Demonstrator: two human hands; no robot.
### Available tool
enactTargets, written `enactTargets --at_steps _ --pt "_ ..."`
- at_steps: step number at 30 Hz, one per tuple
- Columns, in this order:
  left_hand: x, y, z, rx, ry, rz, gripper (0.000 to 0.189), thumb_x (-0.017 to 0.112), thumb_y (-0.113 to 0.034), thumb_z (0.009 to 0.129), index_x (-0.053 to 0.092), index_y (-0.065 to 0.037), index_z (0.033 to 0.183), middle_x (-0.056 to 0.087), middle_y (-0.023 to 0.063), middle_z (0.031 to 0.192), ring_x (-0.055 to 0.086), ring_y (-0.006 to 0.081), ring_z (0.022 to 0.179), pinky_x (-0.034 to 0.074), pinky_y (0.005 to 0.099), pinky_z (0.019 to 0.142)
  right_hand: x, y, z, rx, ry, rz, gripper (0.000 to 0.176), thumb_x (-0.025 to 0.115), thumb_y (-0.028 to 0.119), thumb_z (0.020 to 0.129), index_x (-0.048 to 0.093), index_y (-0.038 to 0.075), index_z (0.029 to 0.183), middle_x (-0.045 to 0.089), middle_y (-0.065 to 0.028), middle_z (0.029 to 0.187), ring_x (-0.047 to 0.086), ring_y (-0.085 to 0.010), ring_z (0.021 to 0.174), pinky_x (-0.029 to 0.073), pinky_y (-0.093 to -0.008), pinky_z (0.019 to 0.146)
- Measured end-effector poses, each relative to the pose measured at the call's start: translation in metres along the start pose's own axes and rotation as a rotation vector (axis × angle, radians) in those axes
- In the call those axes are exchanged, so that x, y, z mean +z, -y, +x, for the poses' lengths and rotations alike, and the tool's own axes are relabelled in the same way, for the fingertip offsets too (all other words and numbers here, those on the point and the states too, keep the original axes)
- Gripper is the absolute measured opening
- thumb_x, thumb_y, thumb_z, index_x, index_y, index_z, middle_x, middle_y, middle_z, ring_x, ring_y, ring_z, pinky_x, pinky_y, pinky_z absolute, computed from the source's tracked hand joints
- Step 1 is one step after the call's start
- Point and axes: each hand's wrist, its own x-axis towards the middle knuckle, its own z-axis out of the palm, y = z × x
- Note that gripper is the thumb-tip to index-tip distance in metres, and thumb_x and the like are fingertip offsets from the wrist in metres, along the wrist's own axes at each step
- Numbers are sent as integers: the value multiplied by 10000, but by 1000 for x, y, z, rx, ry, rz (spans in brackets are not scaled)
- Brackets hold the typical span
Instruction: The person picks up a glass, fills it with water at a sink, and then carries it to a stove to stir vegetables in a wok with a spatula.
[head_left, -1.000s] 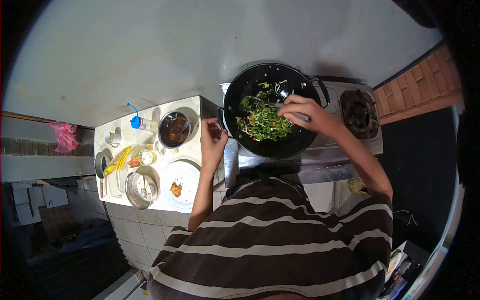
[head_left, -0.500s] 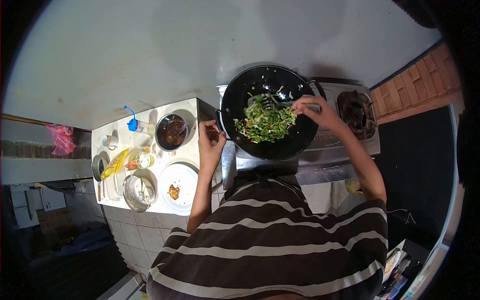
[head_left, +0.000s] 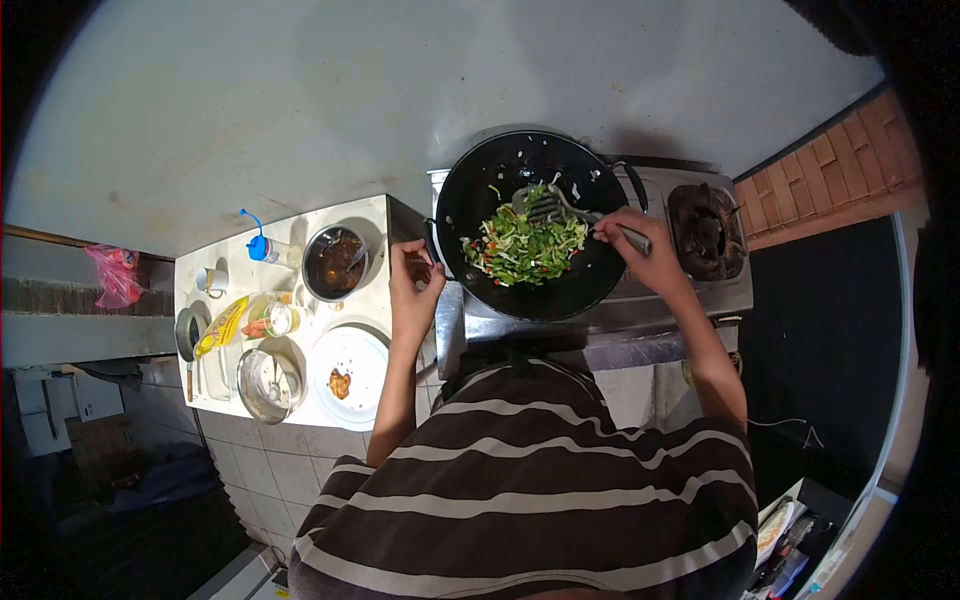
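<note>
A black wok (head_left: 490, 295) sits on the stove, holding chopped green vegetables (head_left: 525, 250) flecked with red and white bits. My right hand (head_left: 635, 245) is closed round the handle of a slotted metal spatula (head_left: 548, 206), whose head lies among the vegetables toward the far side of the wok. At the wok's left side, my left hand (head_left: 413, 285) has its thumb and fingers closed on the loop handle (head_left: 432, 240).
On the left counter stand a pot of dark sauce (head_left: 335, 262), a white plate (head_left: 362, 360) with a brown food piece, a steel bowl (head_left: 262, 385), a yellow packet (head_left: 222, 325) and a blue-topped bottle (head_left: 262, 248). A second burner (head_left: 705, 232) lies right of the wok.
My right hand and the spatula have moved slightly right and nearer me, and the spatula's head has turned. The vegetables have spread lower in the wok. My left hand stays at the handle.
</note>
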Motion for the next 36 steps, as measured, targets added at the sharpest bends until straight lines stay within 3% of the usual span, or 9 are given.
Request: enactTargets --at_steps 4,6,10,13,19,25,27,31,36 --pt "0 6 -1 6 12 -19 361 636 25 893 463 -22 1207 535 27 962 561 107 876 469 247 796 -18 32 3 -165 -100 -241 111 604 -23 890 640 -45 992 642 -164 945 668 -277 849 511 -349 779" --pt "2 8 0 50 -44 -24 388 657 52 839 486 -8 1182 543 41 915 571 113 776 455 250 670 -26 27 6 -157 -163 -391 122 611 -29 869 636 -40 987 624 -174 919 652 -318 845 503 -365 769" --pt "2 7 1 57 -49 -14 391 655 54 840 487 -10 1188 544 39 908 573 114 781 456 250 676 -22 9 -1 -121 -140 -309 118 598 -24 875 636 -40 985 622 -176 896 645 -337 844 500 -371 779" --pt "3 8 2 60 -51 -19 393 653 54 842 488 -12 1192 543 38 908 575 116 790 456 250 680 -4 -2 -18 -84 -45 -257 105 592 -5 893 633 -43 982 633 -167 879 668 -282 807 510 -359 743" --pt "0 2 -2 26 -1 -12 359 630 41 895 467 -13 1210 520 23 968 544 93 866 458 233 784 -4 24 -19 155 -184 -4 121 573 49 923 652 -43 925 674 -141 809 683 -149 726 520 -306 641" --pt "3 8 0 87 -44 -4 379 649 50 850 487 -17 1185 544 41 921 578 119 788 452 253 675 -45 53 29 219 -181 -518 219 610 157 907 655 -58 913 677 -117 766 669 -155 614 547 -287 622" --pt "2 7 0 45 -9 -2 359 653 21 887 476 -11 1198 543 27 966 572 99 874 468 244 771 -40 44 44 553 -23 -52 243 632 174 893 644 -68 875 667 -106 765 658 -165 607 571 -296 593" --pt "1 -2 -1 44 -31 82 364 659 18 879 483 -12 1196 554 29 973 583 102 858 473 248 759 11 -35 21 500 -14 564 243 574 163 965 633 -50 863 648 -91 825 683 -182 657 617 -322 614" --pt "3 -2 -2 23 -31 29 369 653 29 876 484 -14 1201 552 31 962 584 105 825 477 248 750 46 -7 -5 434 -169 584 222 545 132 986 633 -51 894 662 -92 868 694 -172 690 597 -288 649"
